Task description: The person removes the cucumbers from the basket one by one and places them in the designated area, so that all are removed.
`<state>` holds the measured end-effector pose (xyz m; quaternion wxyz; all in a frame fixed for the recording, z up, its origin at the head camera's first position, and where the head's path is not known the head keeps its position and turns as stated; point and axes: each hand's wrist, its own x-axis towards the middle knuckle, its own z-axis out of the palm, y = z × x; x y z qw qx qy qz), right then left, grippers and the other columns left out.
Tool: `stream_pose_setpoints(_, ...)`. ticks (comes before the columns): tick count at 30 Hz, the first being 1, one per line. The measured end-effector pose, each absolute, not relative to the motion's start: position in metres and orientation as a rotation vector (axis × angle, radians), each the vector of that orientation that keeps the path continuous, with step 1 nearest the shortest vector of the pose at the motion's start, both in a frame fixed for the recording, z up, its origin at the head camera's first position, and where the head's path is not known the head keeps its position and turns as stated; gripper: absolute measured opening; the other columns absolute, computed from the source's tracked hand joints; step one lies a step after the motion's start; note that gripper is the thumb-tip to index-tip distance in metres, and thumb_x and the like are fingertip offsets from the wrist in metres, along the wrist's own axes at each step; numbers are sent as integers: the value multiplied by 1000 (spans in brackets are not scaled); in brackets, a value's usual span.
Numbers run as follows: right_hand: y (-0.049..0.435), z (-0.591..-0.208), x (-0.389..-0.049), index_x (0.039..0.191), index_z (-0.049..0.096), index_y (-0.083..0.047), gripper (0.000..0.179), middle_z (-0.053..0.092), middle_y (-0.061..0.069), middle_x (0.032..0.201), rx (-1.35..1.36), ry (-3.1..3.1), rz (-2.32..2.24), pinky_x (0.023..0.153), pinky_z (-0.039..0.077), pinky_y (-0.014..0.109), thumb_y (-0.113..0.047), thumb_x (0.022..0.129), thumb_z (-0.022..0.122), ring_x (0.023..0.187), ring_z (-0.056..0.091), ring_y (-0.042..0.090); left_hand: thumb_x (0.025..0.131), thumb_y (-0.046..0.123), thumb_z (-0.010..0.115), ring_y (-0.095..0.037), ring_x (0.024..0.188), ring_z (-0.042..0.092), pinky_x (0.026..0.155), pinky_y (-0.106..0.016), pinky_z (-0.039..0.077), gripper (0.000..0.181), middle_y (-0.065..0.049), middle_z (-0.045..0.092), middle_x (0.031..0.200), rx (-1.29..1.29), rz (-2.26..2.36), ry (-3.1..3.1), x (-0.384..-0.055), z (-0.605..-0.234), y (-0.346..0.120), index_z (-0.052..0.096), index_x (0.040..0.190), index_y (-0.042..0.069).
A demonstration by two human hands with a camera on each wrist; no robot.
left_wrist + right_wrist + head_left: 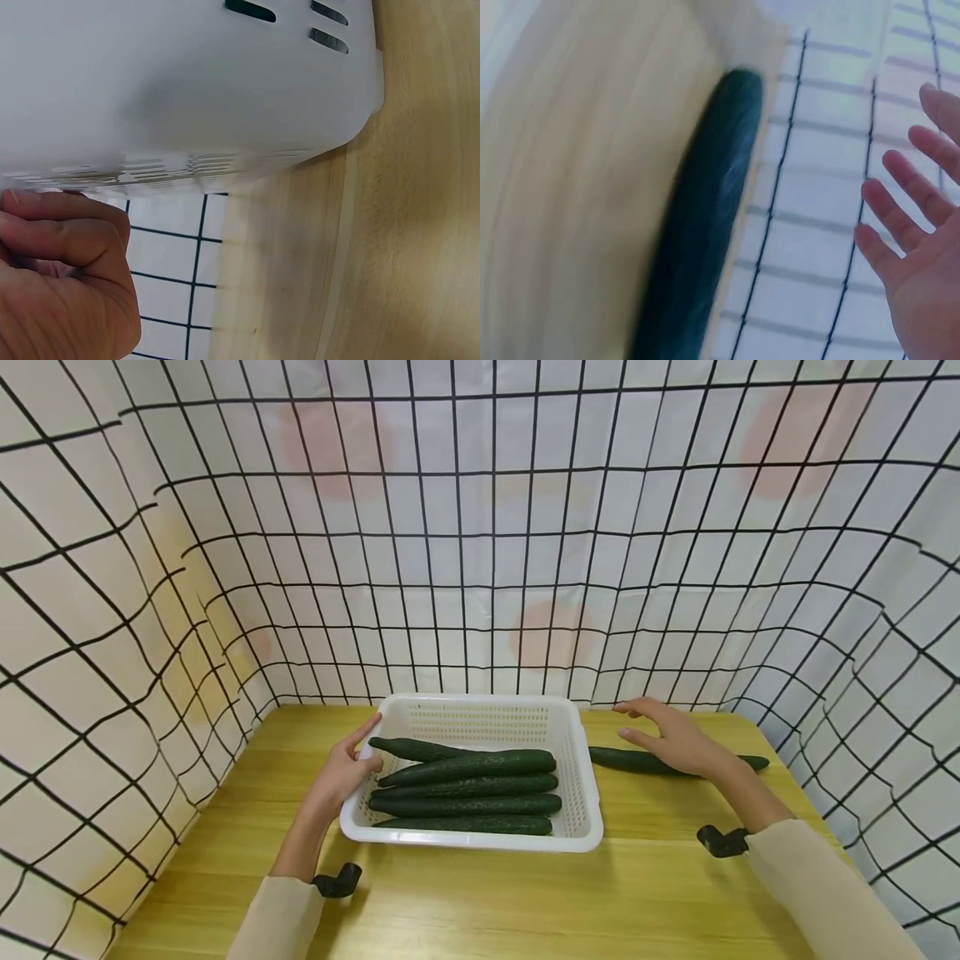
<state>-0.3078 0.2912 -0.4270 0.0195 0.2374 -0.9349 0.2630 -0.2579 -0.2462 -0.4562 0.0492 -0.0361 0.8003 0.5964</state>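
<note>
A black wire grid, backed by pale sheeting, fills the upper half of the head view and closes round the wooden table in the lower half. In the middle of the frame stands a white basket, within reach of both hands. Five cucumbers lie in it, mostly lengthwise and side by side, probably because long shapes fit best that way; the rearmost slants towards the left rim. The left hand, left of centre, grips the basket's left side, thumb over the rim and fingers bent against the outer wall, presumably to keep it from sliding. The right hand, right of centre, holds nothing: its fingers are spread wide above a loose cucumber, which lies on the table beside the basket's right side; in the right wrist view the hand and this cucumber show apart
</note>
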Motion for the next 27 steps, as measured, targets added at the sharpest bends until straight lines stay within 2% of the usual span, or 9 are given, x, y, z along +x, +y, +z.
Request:
stream_pose_setpoints(4,263,-415,-309,148,53,-18,54,54,10,148,824,-2870,852,105,41,66,-45,103,59,132,53,36,91,4,60,-20,84,56,72,-35,50,86,-25,58,137,-93,1835,2415,-257,-454,-246,29,162,41)
stream_pose_setpoints(7,243,-407,-308,147,54,-15,53,56,9,146,889,-2838,895,107,42,64,-42,102,60,131,54,35,91,4,59,-22,92,57,74,-35,50,86,-23,53,146,-99,1845,2392,-257,-455,-246,29,162,42)
stream_pose_setpoints(12,217,-399,-307,146,56,-16,49,57,9,145,957,-2806,919,105,44,61,-40,103,60,128,56,34,90,3,58,-24,95,56,76,-35,49,87,-21,52,148,-120,1861,2357,-258,-457,-246,29,161,43)
stream_pose_setpoints(18,187,-393,-306,146,55,-13,48,57,11,145,1048,-2783,1010,107,43,60,-36,104,60,128,55,37,90,3,58,-25,95,56,75,-36,50,87,-24,52,145,-123,1849,2365,-256,-454,-245,28,161,43)
stream_pose_setpoints(21,175,-389,-306,147,53,-11,50,56,10,147,1089,-2787,1020,106,44,60,-35,104,59,130,54,39,91,4,58,-25,95,54,75,-35,49,86,-25,51,145,-126,1829,2388,-257,-454,-244,28,162,41)
stream_pose_setpoints(27,154,-385,-305,149,52,-13,51,55,8,148,1147,-2806,1002,106,46,57,-37,104,58,132,54,36,90,1,57,-24,93,55,74,-35,50,87,-28,51,145,-132,1840,2376,-260,-455,-244,26,164,33)
